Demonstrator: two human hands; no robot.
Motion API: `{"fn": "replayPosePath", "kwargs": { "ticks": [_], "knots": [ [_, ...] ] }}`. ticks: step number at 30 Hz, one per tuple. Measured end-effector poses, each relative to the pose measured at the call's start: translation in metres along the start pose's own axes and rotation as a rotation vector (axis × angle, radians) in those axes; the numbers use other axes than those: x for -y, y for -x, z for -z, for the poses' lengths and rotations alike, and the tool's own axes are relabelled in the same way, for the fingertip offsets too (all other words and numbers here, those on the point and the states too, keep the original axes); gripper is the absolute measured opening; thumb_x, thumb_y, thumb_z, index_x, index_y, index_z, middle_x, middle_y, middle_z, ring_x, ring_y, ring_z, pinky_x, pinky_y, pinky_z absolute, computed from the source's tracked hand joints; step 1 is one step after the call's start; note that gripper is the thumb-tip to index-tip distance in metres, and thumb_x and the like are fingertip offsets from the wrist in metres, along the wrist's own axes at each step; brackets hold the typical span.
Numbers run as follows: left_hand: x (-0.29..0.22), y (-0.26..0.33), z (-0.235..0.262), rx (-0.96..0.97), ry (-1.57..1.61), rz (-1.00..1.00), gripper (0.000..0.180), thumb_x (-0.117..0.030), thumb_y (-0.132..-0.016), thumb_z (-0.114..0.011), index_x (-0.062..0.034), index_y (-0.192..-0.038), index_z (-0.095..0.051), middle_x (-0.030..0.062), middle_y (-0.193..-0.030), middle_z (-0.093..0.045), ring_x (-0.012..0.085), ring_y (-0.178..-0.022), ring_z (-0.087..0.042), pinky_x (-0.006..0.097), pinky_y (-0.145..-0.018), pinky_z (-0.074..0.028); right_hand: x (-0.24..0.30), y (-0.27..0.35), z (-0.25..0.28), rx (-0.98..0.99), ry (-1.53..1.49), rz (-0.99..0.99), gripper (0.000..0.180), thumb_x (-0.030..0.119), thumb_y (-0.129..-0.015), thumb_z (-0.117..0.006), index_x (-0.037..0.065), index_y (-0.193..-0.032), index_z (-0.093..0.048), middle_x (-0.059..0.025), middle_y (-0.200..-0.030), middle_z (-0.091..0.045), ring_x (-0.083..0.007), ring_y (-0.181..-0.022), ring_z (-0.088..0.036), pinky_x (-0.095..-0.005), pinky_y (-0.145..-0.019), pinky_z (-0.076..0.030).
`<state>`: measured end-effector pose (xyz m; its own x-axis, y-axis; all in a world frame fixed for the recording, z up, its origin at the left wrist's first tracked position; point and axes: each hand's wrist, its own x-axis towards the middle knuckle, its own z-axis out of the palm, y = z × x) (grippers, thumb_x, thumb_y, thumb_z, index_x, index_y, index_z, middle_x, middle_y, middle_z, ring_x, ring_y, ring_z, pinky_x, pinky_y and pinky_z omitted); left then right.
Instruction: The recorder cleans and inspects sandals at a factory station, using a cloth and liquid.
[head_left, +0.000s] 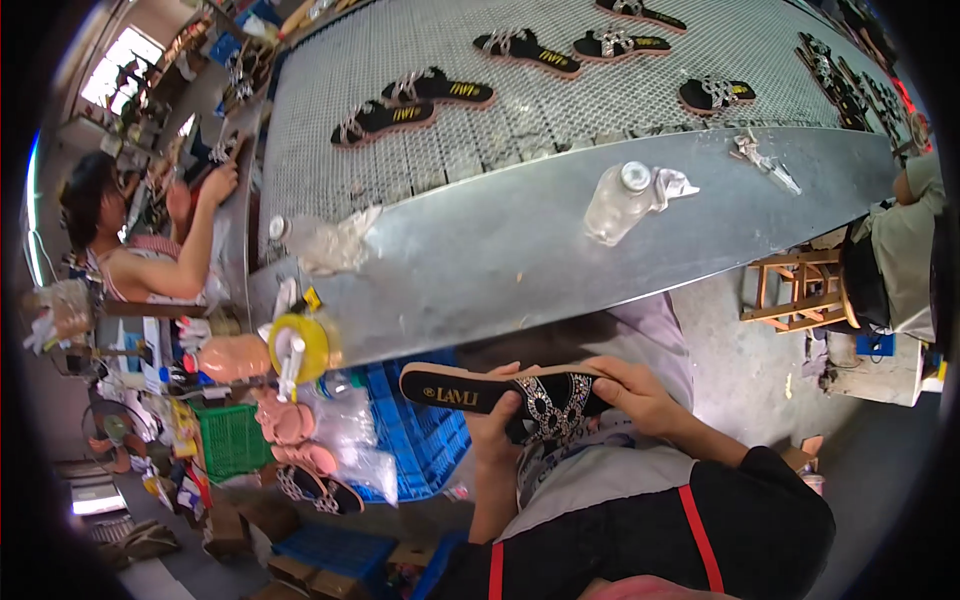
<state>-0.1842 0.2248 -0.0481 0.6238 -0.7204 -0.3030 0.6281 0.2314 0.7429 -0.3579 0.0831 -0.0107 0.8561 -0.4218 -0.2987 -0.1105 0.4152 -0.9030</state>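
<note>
A flat black sandal (468, 392) with a tan sole edge and glittering, jewelled straps is held in front of my body, its insole turned toward me. My left hand (494, 412) grips it near the middle, thumb against the strap. At its right end, my right hand (630, 392) is closed round the sole, with some fingers hidden behind it. Both hands are just beyond the near edge of the metal table (470, 270).
Several similar sandals (525, 50) lie on the mesh conveyor (330, 80). Plastic bottles (618, 200) and a yellow tape roll (303, 345) stand on the metal ledge. A blue crate (415, 430) is at my left. A co-worker (150, 240) sits far left; a wooden stool (800, 290) stands right.
</note>
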Motion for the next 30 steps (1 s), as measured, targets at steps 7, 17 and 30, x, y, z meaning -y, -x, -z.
{"fn": "replayPosePath", "kwargs": {
  "ticks": [7, 17, 30],
  "knots": [
    [0.003, -0.015, -0.034, 0.320, -0.131, 0.099, 0.051, -0.006, -0.087, -0.079, 0.0087, -0.131, -0.058, 0.0287, -0.124, -0.069, 0.0342, -0.118, -0.067, 0.043, -0.105, -0.052, -0.002, 0.022, 0.055, 0.082, 0.042, 0.016, 0.033, 0.011, -0.104, -0.060, -0.003, -0.134, -0.058, -0.0069, -0.110, -0.068, -0.0113, -0.098, -0.065, -0.0265, -0.078, -0.055],
    [-0.024, -0.089, -0.065, 0.283, -1.615, -0.720, 0.076, -0.021, -0.088, -0.076, -0.0042, -0.153, -0.041, 0.0209, -0.155, -0.042, 0.0393, -0.142, -0.044, 0.059, -0.117, -0.030, -0.021, 0.068, 0.141, -0.635, -0.458, 0.476, 0.045, 0.032, -0.108, -0.055, 0.005, -0.141, -0.042, -0.0233, -0.108, -0.070, -0.0261, -0.050, -0.066, -0.0321, -0.036, -0.052],
    [0.020, -0.135, -0.040, -0.295, -1.874, -0.795, 0.048, -0.034, -0.093, -0.063, -0.0085, -0.134, -0.060, 0.0106, -0.141, -0.059, 0.0304, -0.140, -0.047, 0.062, -0.118, -0.025, 0.147, -0.201, 0.245, -0.403, -0.641, 0.407, 0.022, 0.026, -0.107, -0.059, 0.005, -0.111, -0.058, -0.0044, -0.084, -0.067, -0.0107, -0.050, -0.052, -0.0218, -0.045, -0.041]
  ]
}}
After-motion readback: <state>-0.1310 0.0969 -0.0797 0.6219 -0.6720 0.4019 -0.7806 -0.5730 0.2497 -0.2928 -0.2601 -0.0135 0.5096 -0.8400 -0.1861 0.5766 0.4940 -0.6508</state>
